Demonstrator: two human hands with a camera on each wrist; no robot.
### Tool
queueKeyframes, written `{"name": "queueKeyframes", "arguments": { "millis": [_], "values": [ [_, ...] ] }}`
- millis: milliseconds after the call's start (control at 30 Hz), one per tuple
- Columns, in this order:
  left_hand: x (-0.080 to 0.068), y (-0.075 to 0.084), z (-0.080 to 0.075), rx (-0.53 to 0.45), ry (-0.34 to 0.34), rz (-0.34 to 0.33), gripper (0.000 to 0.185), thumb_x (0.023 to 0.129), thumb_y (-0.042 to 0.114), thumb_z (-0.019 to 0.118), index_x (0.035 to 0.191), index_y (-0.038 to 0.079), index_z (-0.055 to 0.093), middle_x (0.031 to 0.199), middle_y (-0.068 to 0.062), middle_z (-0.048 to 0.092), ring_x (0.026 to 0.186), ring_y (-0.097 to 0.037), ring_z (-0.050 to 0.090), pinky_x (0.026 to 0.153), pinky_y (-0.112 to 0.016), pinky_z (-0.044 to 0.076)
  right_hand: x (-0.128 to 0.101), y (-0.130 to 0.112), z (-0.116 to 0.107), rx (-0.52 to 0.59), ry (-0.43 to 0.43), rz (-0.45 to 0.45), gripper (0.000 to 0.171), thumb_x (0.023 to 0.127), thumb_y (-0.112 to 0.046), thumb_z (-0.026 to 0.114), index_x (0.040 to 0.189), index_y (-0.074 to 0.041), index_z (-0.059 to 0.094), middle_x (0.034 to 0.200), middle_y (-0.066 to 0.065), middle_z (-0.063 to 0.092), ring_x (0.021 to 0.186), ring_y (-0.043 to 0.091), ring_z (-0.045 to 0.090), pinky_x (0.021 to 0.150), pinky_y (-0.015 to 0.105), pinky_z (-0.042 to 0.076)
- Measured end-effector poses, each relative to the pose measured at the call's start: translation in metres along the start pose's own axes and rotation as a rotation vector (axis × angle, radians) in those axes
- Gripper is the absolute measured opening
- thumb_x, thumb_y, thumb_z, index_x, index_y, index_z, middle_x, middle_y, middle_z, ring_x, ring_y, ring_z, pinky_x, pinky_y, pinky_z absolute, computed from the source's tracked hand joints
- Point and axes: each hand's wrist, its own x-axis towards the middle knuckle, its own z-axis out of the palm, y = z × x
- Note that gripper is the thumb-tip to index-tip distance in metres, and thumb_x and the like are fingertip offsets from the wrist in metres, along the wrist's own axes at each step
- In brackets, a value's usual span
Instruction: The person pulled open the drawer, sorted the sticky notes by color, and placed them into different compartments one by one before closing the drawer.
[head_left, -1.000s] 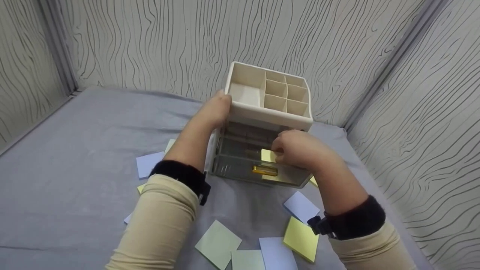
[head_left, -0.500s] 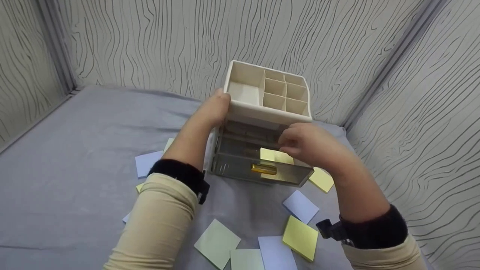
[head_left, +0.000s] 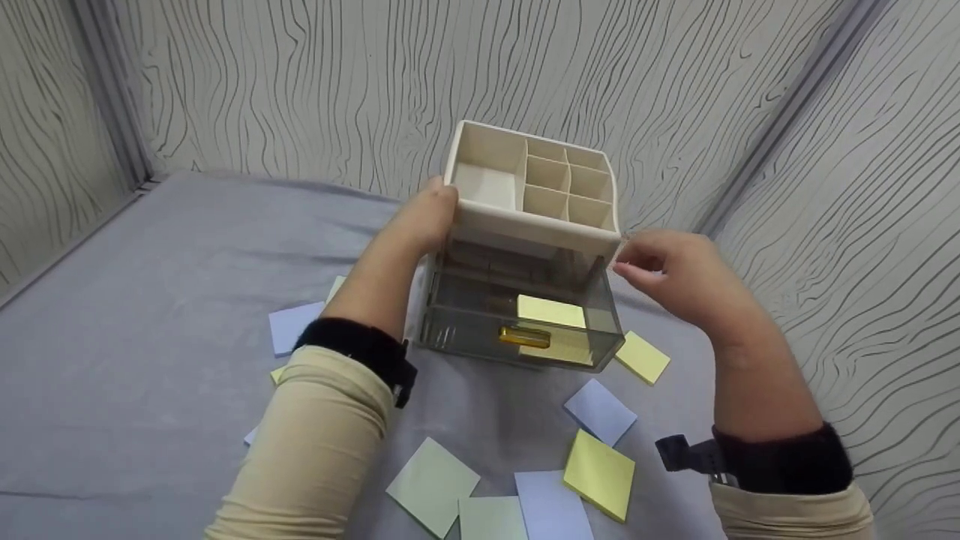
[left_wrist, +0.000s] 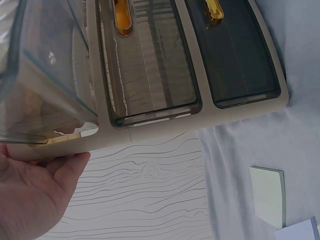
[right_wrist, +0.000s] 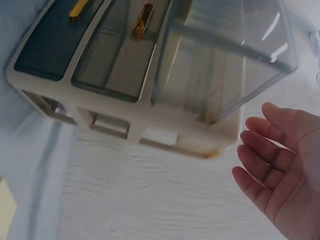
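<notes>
A cream desk organiser (head_left: 536,225) with open top compartments stands on the grey cloth. Its top clear drawer (head_left: 465,330) is pulled out toward me and has a gold handle (head_left: 525,337). A yellow sticky pad (head_left: 551,311) lies inside the drawer. My left hand (head_left: 431,214) grips the organiser's upper left side, and the left wrist view shows the palm (left_wrist: 35,190) against the cream frame (left_wrist: 150,137). My right hand (head_left: 667,270) hovers just right of the organiser and holds nothing. Its fingers (right_wrist: 280,165) are relaxed beside the drawer (right_wrist: 225,65).
Sticky pads lie scattered on the cloth: a yellow one (head_left: 643,358) by the drawer's right corner, a blue one (head_left: 600,411), another yellow one (head_left: 598,474), a green one (head_left: 433,486) and a blue one (head_left: 296,326) at the left. Patterned walls close in behind and to the right.
My right hand let go of the yellow pad in the drawer and drew out to the right and upward, now empty. The left hand stayed on the organiser.
</notes>
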Motion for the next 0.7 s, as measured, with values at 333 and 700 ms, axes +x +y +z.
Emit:
{"name": "queueKeyframes", "arguments": {
  "millis": [333,700],
  "values": [
    [-0.001,0.000,0.001,0.004,0.019,-0.052,0.049,0.094,0.034,0.018,0.138,0.015,0.028,0.143,-0.009,0.035,0.129,-0.028,0.034,0.104,-0.051,0.024,-0.005,0.060,0.020,0.002,-0.070,0.262,0.018,0.089,-0.022,0.058,0.088,-0.006,0.066,0.083,0.009,0.062,0.075,0.022,0.052,0.062,0.034,0.043],
    [-0.002,0.000,0.002,0.025,0.038,-0.028,0.046,0.096,0.035,0.017,0.134,0.013,0.032,0.141,-0.012,0.037,0.127,-0.029,0.036,0.103,-0.051,0.026,-0.017,0.122,0.067,-0.046,-0.148,0.386,0.021,0.090,-0.015,0.054,0.096,0.004,0.063,0.091,0.020,0.063,0.086,0.034,0.058,0.074,0.048,0.046]
  ]
}}
